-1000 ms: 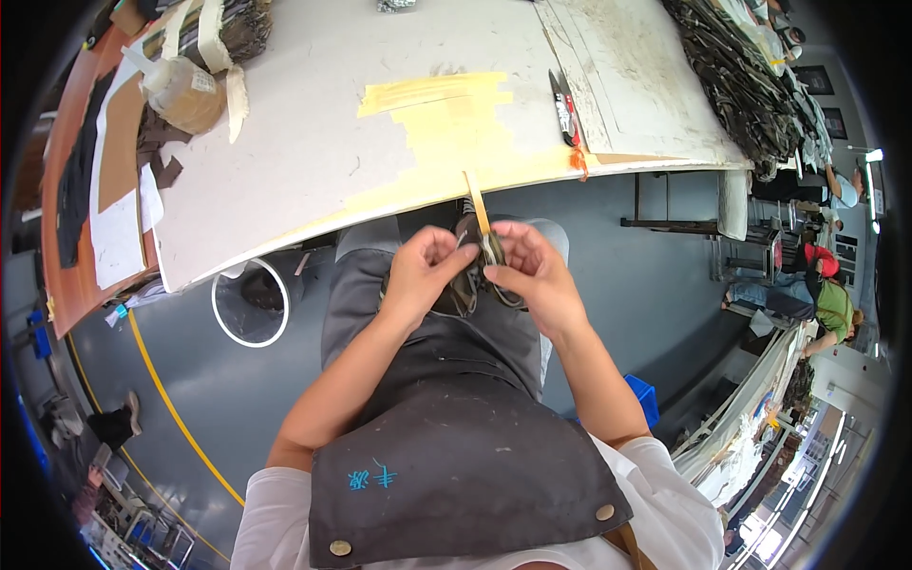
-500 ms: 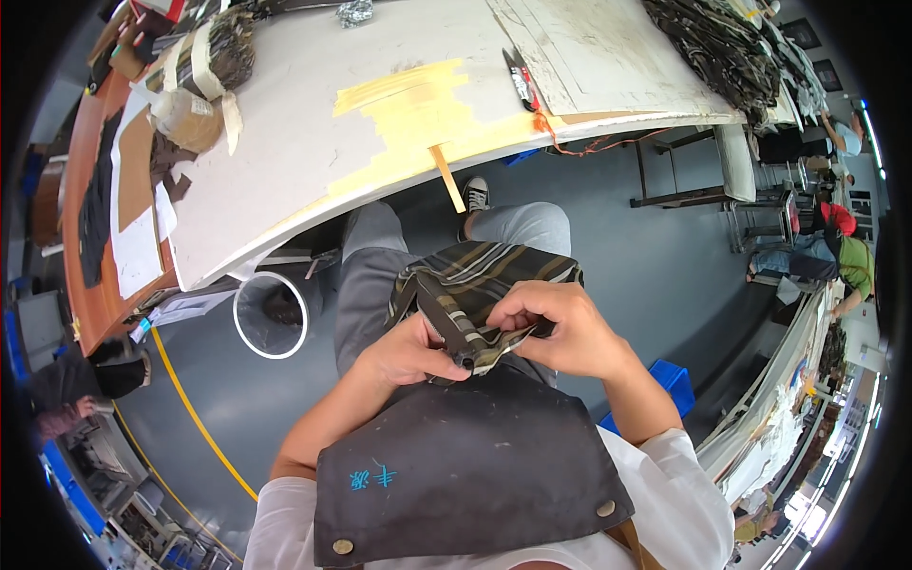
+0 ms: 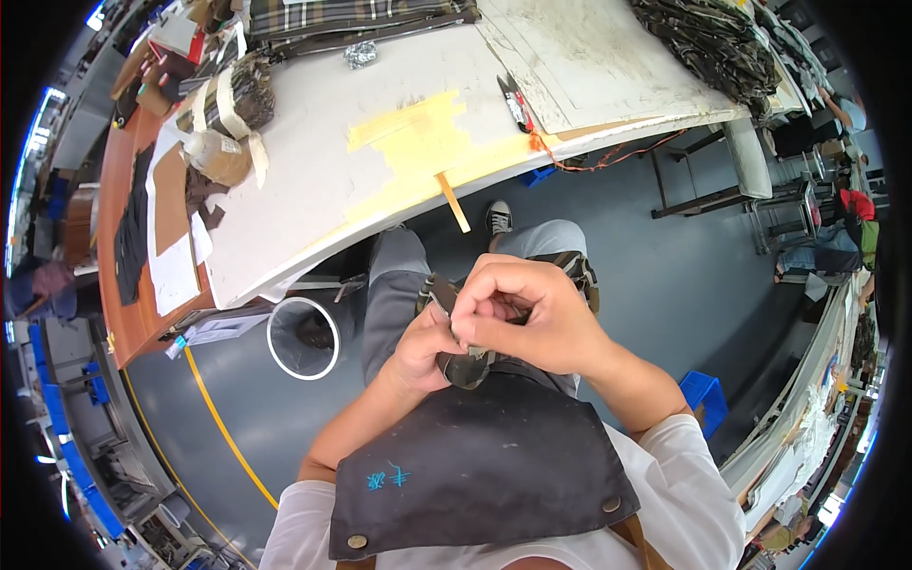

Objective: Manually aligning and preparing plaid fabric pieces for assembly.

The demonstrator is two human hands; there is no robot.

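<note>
Both hands are held close to my chest over my lap. My left hand (image 3: 420,350) and my right hand (image 3: 527,313) pinch a small folded piece of dark plaid fabric (image 3: 467,366) between them. The right hand's fingers curl over the top of the piece and hide most of it. More of the fabric (image 3: 579,271) shows past the right hand, over my grey trouser leg. A dark apron (image 3: 475,465) covers my front.
A white worktable (image 3: 313,171) with yellow tape patches (image 3: 427,142) lies ahead, a tape strip hanging off its edge. Rolled fabric bundles (image 3: 233,100), scissors (image 3: 515,103) and dark plaid pieces (image 3: 712,38) rest on it. A round bin (image 3: 302,337) stands on the grey floor. Other people work at far right.
My hands have drawn the fabric in closer to my chest and folded it smaller. The right hand now closes over its top. My view has tilted further toward the table.
</note>
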